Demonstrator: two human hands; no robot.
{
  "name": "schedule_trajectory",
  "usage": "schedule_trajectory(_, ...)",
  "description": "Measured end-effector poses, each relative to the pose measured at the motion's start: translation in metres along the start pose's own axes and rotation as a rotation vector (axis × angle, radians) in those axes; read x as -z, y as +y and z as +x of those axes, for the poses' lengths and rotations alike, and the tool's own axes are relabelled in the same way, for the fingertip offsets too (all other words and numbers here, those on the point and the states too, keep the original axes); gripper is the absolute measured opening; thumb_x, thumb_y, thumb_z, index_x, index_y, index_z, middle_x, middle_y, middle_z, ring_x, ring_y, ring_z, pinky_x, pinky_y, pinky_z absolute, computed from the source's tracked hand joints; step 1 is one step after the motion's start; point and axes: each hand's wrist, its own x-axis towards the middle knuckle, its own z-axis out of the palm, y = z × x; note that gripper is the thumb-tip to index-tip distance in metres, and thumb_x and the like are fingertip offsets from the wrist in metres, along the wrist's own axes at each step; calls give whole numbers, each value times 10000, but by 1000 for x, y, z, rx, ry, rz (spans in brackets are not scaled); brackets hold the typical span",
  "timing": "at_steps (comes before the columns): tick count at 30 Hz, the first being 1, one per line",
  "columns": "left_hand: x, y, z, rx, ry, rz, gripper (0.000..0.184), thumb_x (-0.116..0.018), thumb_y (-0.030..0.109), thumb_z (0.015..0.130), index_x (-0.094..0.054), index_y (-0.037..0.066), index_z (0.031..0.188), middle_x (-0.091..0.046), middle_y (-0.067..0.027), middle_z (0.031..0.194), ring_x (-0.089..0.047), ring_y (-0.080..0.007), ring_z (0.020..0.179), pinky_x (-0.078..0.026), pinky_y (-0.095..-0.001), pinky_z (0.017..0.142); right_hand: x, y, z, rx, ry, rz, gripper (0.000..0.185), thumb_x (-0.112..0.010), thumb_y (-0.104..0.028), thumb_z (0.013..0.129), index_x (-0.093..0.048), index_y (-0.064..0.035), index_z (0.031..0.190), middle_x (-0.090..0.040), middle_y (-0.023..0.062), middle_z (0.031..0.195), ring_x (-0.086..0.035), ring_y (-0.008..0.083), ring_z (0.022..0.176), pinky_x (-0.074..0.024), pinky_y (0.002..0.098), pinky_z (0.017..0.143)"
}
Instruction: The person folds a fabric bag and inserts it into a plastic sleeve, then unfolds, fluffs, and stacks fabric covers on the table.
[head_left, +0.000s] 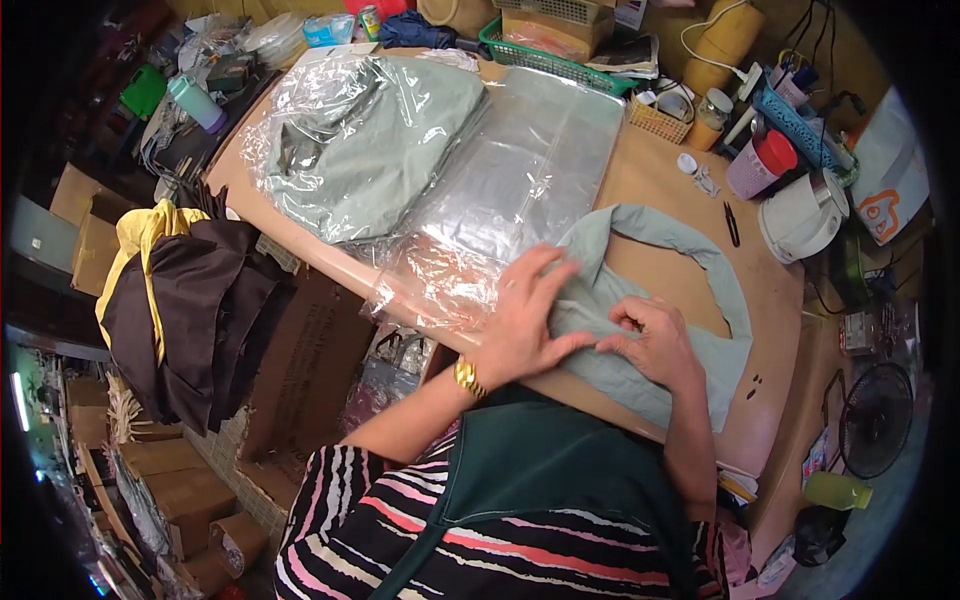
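Observation:
A pale green apron-like garment point(690, 375) with a looped strap lies on the table in front of me. My left hand point(525, 315) is over its left edge, fingers spread and a little blurred, with a gold watch on the wrist. My right hand point(655, 345) rests on the garment with fingers curled and thumb drawn in; whether anything is pinched there is hidden. Beyond my left hand are clear plastic bags point(510, 170) lying flat. Further left, folded pale green fabric point(410, 150) sits inside clear plastic.
Along the table's point(660, 170) right side stand a white kettle point(800, 215), a pink cup point(750, 178) and black tweezers point(732, 224). A green basket point(555, 62) is at the back. Dark brown cloth point(200, 310) hangs over a cardboard box point(310, 370) at left.

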Motion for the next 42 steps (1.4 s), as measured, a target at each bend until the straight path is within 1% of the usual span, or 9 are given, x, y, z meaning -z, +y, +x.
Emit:
schedule_trajectory(2, 0, -10, 3, -160, -205, -53, 284, -743, 214, 807, -585, 52, 979, -609, -86, 860, -587, -306, 881, -447, -417, 809, 5, -2, -12, -36, -29, 42, 450, -862, -373, 595, -605, -33, 740, -604, 133, 703, -576, 335, 674, -444, 383, 645)
schedule_trajectory(5, -17, -36, -16, 234, -407, -302, 254, -769, 236, 780, -600, 79, 888, -607, -67, 864, -579, -287, 880, -417, -411, 840, 32, 28, -63, 82, 88, -339, 435, -879, -280, 564, -582, -11, 731, -549, 132, 662, -513, 291, 636, -439, 368, 610)
schedule_trajectory(12, -5, -53, 6, -81, -800, -345, 274, -682, 8, 597, -469, 87, 751, -510, -59, 723, -555, -302, 760, -409, -374, 758, 76, 62, -140, -536, -201, -65, 285, -723, -22, 603, -455, 0, 700, -504, 125, 648, -537, 333, 651, -397, 400, 602)
schedule_trajectory(17, -16, -62, -3, -155, -884, -189, 270, -602, -13, 542, -398, 74, 695, -468, -77, 692, -499, -304, 722, -360, -380, 701, 40, 101, -179, -114, 180, -461, 255, -627, 26, 577, -455, -78, 733, -484, 86, 734, -539, 283, 765, -376, 395, 754)
schedule_trajectory(23, -19, -50, -15, -273, -903, 64, 213, -653, 34, 565, -477, 93, 668, -500, -53, 707, -540, -262, 768, -385, -381, 720, 9, 113, -192, -145, 179, -660, 222, -635, -29, 635, -510, -95, 806, -522, 74, 866, -548, 276, 875, -389, 406, 771)
schedule_trajectory(28, 28, 5, 21, -82, -1100, 262, 304, -670, 98, 749, -581, 91, 1039, -556, -123, 1108, -524, -322, 1110, -428, -446, 906, 41, 47, -179, -418, -16, -605, 270, -665, -183, 770, -573, -77, 1001, -549, 101, 1050, -528, 274, 1083, -347, 456, 979)
schedule_trajectory(32, -38, 55, 5, -103, -755, 151, 598, -592, 294, 906, -384, 77, 1423, -282, -193, 1522, -223, -391, 1426, -204, -576, 1130, -10, 36, -130, -374, 245, -381, 532, -628, -392, 863, -531, -77, 1280, -444, 124, 1413, -367, 296, 1354, -156, 542, 1144)
schedule_trajectory(37, -82, 1, -27, -60, -781, 348, 780, -526, 543, 884, -309, 98, 1487, -231, -194, 1552, -192, -414, 1429, -83, -650, 1111, -35, 70, -129, -503, 289, -563, 757, -604, -536, 839, -394, -126, 1439, -274, 184, 1530, -215, 404, 1416, -94, 668, 1096)
schedule_trajectory(42, -77, -4, -23, -47, -789, 354, 856, -569, 603, 829, -333, 96, 1476, -230, -204, 1550, -176, -451, 1421, -81, -668, 1097, -39, 78, -151, -610, 305, -580, 796, -638, -531, 809, -390, -113, 1439, -247, 209, 1533, -220, 428, 1408, -112, 634, 1113)
